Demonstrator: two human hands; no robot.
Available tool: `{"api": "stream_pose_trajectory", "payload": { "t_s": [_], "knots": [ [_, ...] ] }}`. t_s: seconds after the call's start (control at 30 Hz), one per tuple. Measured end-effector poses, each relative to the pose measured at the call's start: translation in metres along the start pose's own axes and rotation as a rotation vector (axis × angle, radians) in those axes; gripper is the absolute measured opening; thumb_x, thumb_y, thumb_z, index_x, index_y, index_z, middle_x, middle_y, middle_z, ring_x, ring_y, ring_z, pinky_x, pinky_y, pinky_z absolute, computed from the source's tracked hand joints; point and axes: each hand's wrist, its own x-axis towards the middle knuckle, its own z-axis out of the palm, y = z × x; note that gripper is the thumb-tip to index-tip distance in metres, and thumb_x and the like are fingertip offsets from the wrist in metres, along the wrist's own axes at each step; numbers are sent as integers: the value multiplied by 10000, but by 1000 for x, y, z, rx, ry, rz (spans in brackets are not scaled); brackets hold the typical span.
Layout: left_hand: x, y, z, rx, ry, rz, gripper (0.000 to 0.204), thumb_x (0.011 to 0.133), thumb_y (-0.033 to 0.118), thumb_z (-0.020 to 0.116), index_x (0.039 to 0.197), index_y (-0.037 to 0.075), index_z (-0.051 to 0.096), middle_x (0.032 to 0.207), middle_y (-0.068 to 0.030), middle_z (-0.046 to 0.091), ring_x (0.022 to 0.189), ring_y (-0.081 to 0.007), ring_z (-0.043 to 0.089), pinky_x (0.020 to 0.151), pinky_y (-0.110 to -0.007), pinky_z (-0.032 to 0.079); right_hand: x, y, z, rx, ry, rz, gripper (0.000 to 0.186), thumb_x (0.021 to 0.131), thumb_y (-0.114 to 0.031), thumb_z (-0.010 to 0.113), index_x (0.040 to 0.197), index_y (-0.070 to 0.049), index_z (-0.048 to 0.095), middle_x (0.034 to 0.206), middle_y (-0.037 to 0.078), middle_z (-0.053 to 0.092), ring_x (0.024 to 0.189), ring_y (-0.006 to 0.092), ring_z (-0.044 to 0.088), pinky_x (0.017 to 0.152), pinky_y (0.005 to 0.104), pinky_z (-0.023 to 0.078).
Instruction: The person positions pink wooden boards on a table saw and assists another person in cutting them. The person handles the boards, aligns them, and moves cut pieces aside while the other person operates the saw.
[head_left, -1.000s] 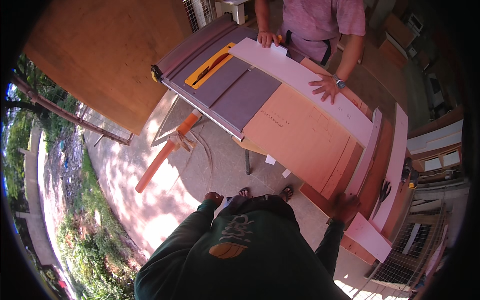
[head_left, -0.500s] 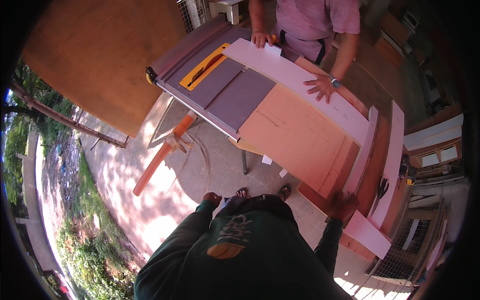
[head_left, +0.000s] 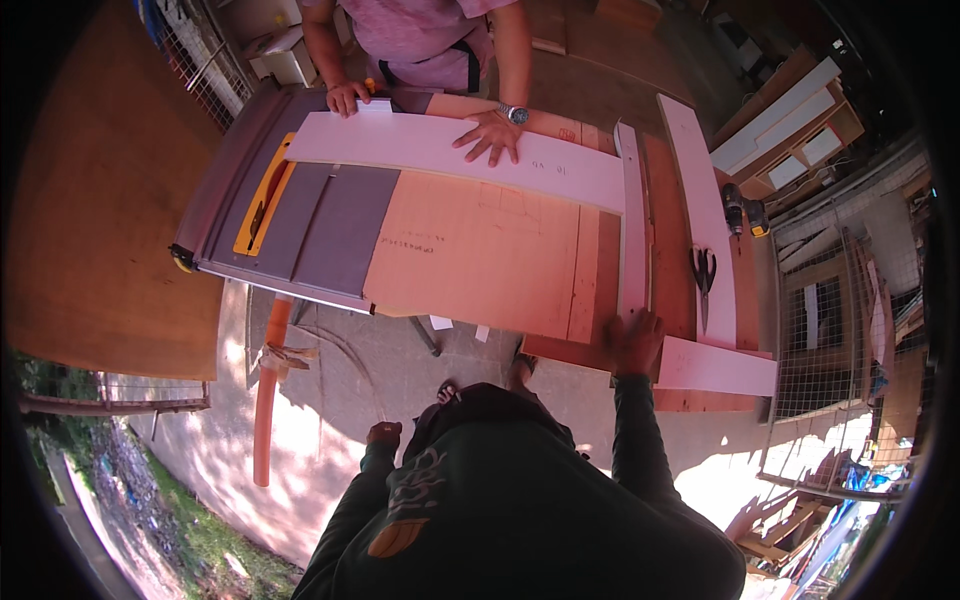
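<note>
My right hand [head_left: 636, 341] is closed on the near end of a narrow white strip [head_left: 632, 220] that runs across the right of the work surface. My left hand [head_left: 383, 433] hangs low beside my body, curled into a fist, with nothing visible in it. A long white board [head_left: 400, 139] lies across the table saw [head_left: 345, 215], its left end by the yellow blade insert [head_left: 265, 195] and its right end against the strip. Across the table, a co-worker's spread hand [head_left: 490, 137] presses on this board; their other hand [head_left: 348, 98] rests near its left end.
A brown wooden panel [head_left: 480, 250] adjoins the saw top. To the right lie another white board [head_left: 712, 270], black scissors [head_left: 703, 270], a cordless drill [head_left: 742, 208] and a short white piece [head_left: 720, 368]. An orange pipe [head_left: 266, 420] slopes down below the saw.
My view has turned, so the saw and boards appear rotated and further left. My right hand stays at the strip's end, and the co-worker's hands stay on and near the long board.
</note>
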Motion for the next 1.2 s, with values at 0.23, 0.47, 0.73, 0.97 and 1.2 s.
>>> {"api": "stream_pose_trajectory", "payload": {
  "t_s": [0.23,0.47,0.73,0.97,1.2],
  "knots": [
    [2,4,-10,25,-43,1,331,927,334,532,974,108,770,1077,-217,751,1071,-437,708,934,-555,568,2,-12,-5,-35,-18,47,531,832,-402,729,1122,17,582,1055,246,581,1056,464,563,918,577,466],
    [1,18,-6,-399,33,-347,485,864,524,678,1047,98,818,1164,-210,761,1144,-420,697,1043,-523,533,0,0,0,10,21,-17,531,841,-384,777,1134,21,600,1061,260,592,1025,463,581,862,586,489],
    [-20,44,-36,-484,96,-438,441,879,490,618,995,106,800,1140,-245,744,1093,-465,691,1011,-522,539,2,9,9,-18,39,-124,474,872,-390,768,1086,16,648,1017,216,638,1041,435,598,887,550,505],
    [-29,50,-39,-563,129,-492,458,835,525,721,987,103,816,1124,-241,756,1127,-444,691,1035,-518,535,4,7,12,-72,14,-107,501,880,-425,752,1071,29,658,1053,229,647,1038,430,601,907,528,506],
    [-27,46,-34,-585,144,-520,467,825,534,739,967,96,815,1103,-243,760,1117,-447,692,1031,-521,537,4,8,17,-154,-21,-122,536,879,-446,738,1090,41,666,1051,234,652,1033,432,608,922,528,508]
  ]
}}
